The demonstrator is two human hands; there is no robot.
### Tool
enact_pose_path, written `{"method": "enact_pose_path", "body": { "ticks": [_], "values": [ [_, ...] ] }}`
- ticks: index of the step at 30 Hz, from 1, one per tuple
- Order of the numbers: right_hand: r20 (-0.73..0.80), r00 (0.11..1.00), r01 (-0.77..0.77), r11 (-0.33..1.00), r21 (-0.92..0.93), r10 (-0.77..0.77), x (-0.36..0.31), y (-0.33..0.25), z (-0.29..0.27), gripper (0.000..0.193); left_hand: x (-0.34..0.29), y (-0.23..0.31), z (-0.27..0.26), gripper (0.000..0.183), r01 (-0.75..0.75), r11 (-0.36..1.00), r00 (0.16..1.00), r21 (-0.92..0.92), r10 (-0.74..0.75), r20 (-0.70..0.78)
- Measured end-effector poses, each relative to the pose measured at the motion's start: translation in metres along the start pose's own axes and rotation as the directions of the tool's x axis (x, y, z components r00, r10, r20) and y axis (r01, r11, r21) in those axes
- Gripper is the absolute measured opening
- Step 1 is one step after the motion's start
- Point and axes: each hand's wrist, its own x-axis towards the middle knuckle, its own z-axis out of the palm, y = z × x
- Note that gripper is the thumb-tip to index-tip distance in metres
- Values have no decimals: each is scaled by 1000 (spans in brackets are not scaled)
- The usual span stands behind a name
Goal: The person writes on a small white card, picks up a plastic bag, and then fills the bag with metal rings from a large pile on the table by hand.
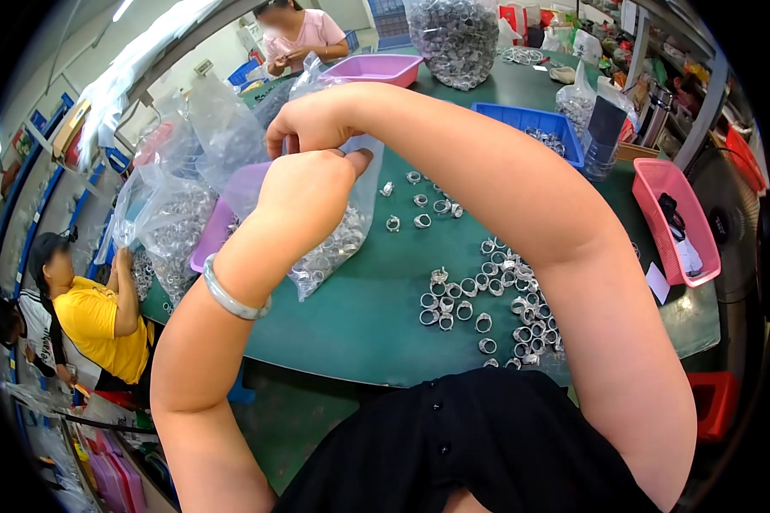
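My left hand (310, 186), a pale bangle on its wrist, is closed on the upper part of a clear plastic bag (361, 190). Silver-coloured metal rings (338, 241) fill the bag's lower part, which rests on the green table. Just beyond, my right hand (321, 118) curls in against the left at the top of the bag; its fingertips are partly hidden, and it seems to grip the plastic too. Beneath my right forearm, many loose rings (464, 309) lie spread over the table, with several single ones (421, 220) nearer the bag.
Other filled bags (175, 218) and a purple tray (210, 238) stand left. A pink basket (372, 68), a large bag of rings (455, 43) and a blue tray (577, 147) are farther back. At right is a pink basket (678, 224). Co-workers sit left (103, 316) and across (304, 34).
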Motion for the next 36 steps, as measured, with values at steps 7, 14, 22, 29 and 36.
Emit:
{"method": "enact_pose_path", "body": {
  "ticks": [7,14,22,29,36],
  "values": [
    [-144,990,-23,995,-101,8,-5,9,5,42,-8,-10,5,26,-31,995,989,-90,18,-148],
    [-150,985,16,833,553,81,-12,9,6,27,-18,-21,-10,28,124,989,961,-86,-141,-237],
    [-641,705,10,900,436,302,-72,117,-10,20,-54,40,34,17,-405,805,849,-433,154,-506],
    [-283,836,-522,840,-147,470,-78,224,94,62,26,105,181,64,126,561,969,-819,-245,-19],
    [-233,731,-677,725,-126,641,-76,209,113,61,103,88,216,72,563,657,820,-502,-522,235]
  ]
}}
